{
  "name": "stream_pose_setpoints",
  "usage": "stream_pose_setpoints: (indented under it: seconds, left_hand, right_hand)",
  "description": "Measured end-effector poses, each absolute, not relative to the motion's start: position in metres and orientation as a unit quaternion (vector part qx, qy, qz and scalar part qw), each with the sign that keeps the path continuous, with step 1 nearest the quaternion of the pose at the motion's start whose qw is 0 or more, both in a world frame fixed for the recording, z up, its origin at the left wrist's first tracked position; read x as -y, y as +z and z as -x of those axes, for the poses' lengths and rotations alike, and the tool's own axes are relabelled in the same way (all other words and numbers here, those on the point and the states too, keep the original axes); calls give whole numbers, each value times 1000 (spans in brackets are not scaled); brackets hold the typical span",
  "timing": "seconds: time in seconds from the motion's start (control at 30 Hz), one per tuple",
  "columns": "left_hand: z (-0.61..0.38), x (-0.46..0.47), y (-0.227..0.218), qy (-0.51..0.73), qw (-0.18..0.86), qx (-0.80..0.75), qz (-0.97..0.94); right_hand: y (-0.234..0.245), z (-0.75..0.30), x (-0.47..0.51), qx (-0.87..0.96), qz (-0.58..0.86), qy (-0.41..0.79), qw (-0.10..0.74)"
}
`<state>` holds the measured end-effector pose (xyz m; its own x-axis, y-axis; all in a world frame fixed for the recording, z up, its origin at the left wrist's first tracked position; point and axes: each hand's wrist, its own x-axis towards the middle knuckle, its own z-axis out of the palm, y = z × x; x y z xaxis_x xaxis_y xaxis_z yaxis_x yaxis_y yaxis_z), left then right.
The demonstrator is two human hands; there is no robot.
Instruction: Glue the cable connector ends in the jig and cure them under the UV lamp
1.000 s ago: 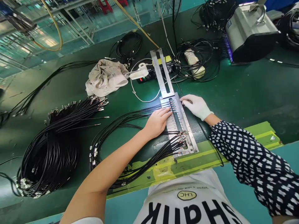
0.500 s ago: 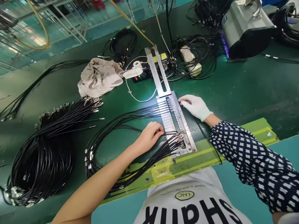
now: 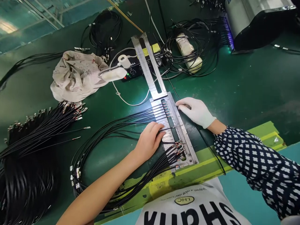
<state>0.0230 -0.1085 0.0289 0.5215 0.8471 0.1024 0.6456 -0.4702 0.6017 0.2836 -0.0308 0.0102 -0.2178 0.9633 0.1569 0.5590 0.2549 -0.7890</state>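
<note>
My bare left hand (image 3: pixel 150 139) is closed, pinching a black cable (image 3: pixel 168 128) over the slotted metal fixture (image 3: pixel 184 134). The cable's thin stripped end reaches across the fixture's slot. Further up, several black cables (image 3: pixel 140 116) lie side by side in the fixture, their coloured wire tips over the slot. A loose bunch of cables (image 3: pixel 161 165) rests on its near end. My right hand (image 3: pixel 197 112), in a white glove, has thumb and forefinger brought together at the fixture's right edge. What they hold, if anything, is hidden.
A hinged metal frame (image 3: pixel 150 67) extends from the fixture's far end over a black control box (image 3: pixel 134 71). A crumpled cloth (image 3: pixel 75 76) and a big cable bundle (image 3: pixel 28 175) lie on the left. At the back right stands a grey machine (image 3: pixel 255 23) with purple light.
My left hand has moved slightly up along the fixture, bringing a cable across the slot. My right hand stays by the right edge. The camera view has shifted and come closer.
</note>
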Motion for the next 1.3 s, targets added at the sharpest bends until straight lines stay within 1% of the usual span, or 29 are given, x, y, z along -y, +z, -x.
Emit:
stream_pose_setpoints:
  seconds: [0.17, 0.27, 0.33, 0.43, 0.5, 0.53, 0.6, 0.67, 0.7, 0.77, 0.87, 0.93, 1.1, 1.3]
  left_hand:
    - [-48, 92, 31, 168, 188, -432, -866]
    - [-60, 83, 33, 158, 204, -435, -863]
    - [-59, 81, 36, 167, 214, -440, -856]
    - [-39, 84, 42, 167, 220, -462, -843]
    - [-13, 90, 45, 154, 218, -485, -833]
    - [1, 94, 46, 145, 204, -499, -830]
    - [24, 101, 48, 123, 135, -530, -828]
    - [31, 108, 47, 112, 59, -544, -829]
    - [27, 110, 46, 114, 40, -538, -834]
    - [8, 111, 41, 143, 57, -505, -849]
    - [-26, 104, 32, 207, 152, -457, -852]
    - [-34, 97, 27, 231, 197, -446, -842]
    - [-9, 87, 24, 226, 198, -446, -843]
    - [2, 81, 24, 230, 217, -450, -835]
  right_hand:
    - [16, -286, 32, 713, 517, 325, 344]
    - [22, -288, 39, 763, 424, 341, 349]
    - [23, -287, 44, 822, 360, 302, 321]
    - [21, -282, 48, 855, 346, 255, 289]
    - [19, -280, 48, 845, 351, 268, 300]
    - [19, -279, 47, 839, 352, 277, 310]
    - [20, -278, 46, 830, 359, 280, 323]
    - [22, -277, 47, 823, 375, 274, 327]
    - [23, -276, 48, 820, 383, 273, 327]
    - [25, -276, 50, 814, 393, 279, 324]
    - [26, -278, 51, 809, 398, 290, 322]
    - [25, -282, 49, 798, 412, 291, 331]
    - [21, -289, 38, 757, 462, 284, 365]
    - [18, -286, 35, 760, 467, 280, 356]
